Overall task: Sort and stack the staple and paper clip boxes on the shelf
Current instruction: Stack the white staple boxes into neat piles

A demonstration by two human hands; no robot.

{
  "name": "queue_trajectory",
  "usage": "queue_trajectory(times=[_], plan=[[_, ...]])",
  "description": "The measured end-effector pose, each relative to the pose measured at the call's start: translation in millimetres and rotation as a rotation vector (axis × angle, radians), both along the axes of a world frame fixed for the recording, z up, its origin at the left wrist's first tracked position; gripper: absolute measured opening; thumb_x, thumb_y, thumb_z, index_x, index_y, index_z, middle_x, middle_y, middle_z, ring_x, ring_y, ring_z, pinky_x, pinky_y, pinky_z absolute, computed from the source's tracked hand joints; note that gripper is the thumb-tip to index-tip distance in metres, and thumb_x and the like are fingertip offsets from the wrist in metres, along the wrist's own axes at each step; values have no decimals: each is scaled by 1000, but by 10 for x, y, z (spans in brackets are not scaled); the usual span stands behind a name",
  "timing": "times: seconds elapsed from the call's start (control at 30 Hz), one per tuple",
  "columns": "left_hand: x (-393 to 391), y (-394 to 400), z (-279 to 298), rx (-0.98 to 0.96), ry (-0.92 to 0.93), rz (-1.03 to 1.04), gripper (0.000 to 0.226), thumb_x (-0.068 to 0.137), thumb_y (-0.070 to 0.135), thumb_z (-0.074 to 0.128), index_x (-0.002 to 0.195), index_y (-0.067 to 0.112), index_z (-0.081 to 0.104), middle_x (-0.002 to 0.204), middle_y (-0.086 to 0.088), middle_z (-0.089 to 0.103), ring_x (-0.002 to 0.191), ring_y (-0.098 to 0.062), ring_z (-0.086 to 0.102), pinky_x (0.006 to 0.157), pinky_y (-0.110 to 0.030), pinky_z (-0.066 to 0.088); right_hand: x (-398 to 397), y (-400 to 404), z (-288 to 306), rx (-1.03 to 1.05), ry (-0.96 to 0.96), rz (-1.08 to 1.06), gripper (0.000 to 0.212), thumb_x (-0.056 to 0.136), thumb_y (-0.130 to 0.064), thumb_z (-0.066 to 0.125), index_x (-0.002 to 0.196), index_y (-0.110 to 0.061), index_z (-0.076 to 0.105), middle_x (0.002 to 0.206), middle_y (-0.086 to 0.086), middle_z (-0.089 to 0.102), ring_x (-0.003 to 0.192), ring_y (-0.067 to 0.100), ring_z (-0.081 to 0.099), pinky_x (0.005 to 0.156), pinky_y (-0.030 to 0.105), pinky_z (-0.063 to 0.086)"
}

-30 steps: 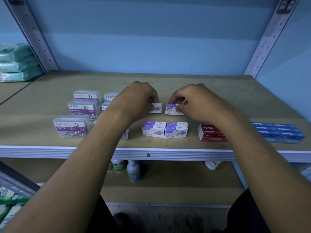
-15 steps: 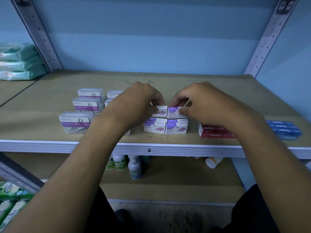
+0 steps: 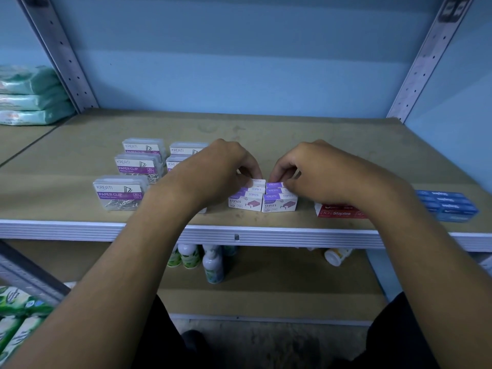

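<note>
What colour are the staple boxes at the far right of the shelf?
Blue, with white lettering: the blue staple boxes show best in the head view, the only view here.

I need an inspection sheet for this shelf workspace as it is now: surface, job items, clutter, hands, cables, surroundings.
Surface: tan shelf board with a white front edge.
Job's things: purple-and-white staple boxes in two columns at centre; clear paper clip boxes at left; red staple box and blue boxes at right.
Clutter: nothing seen.
Hands: left hand pinches the rear left staple box; right hand pinches the rear right staple box.
Cables: nothing seen.
Surroundings: blue wall, perforated metal uprights, green packs on the neighbouring shelf, bottles on the shelf below.
</note>
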State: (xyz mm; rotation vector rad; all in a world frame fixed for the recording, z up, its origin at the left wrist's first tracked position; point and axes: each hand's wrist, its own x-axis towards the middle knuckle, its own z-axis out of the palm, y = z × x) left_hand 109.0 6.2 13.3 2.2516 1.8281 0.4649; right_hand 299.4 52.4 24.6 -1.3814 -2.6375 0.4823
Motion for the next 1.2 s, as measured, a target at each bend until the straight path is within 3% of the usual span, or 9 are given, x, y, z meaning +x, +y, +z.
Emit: queue_trajectory(times=[0.1,0.17,0.3,0.4,0.57,0.9,1.2], plan=[[-9,1,-6,-14,-19,3,24,91,14,63,101,31,76,94,9,71,86,-9,63,75,-21,46,-3,2,-1,-9,-21,1,35,93,-14,52,103,-35,77,100,-8,74,90,10,67,84,35,58],[-11,-4,-11,-14,-35,6,21,91,17,64,104,30,75,93,10,70,86,-8,63,77,-21,47,10,2,17,-51,-48,19,25,94,-28,59,113,-35,73,104,-12,73,94,7,65,88,32,55],[-30,-25,19,-29,-44,-30,26,87,38,68,112,29,72,103,16,71,91,-1,64,87,-25,53,9,-28,25,-68,-153,63,56,75,-58,79,125,-37,65,113,-18,67,101,7,62,92,35,54],[-49,-40,32,-93,-13,-40,46,75,46,78,118,31,68,107,19,69,94,2,63,87,-21,51,-14,-32,-16,-35,-148,64,49,71,-54,84,114,-35,68,107,-15,67,95,8,62,87,37,55],[-46,-24,12,-82,50,-44,36,70,39,84,105,31,74,93,17,69,80,8,59,67,-8,43,-37,-1,-33,3,-144,34,36,72,-45,86,103,-31,74,99,-10,70,90,11,65,82,39,57],[-41,-9,5,-51,38,-63,36,68,40,85,102,29,77,93,13,73,76,8,59,70,-16,50,-62,-26,-38,26,-126,74,36,75,-37,86,109,-28,76,100,-8,72,88,11,65,78,34,57],[16,-9,-50,-15,27,-48,34,68,34,87,99,28,76,94,11,72,83,-3,62,77,-28,54,-162,0,-193,76,-136,42,34,77,-18,82,109,-22,73,105,5,70,87,23,67,78,44,60]])
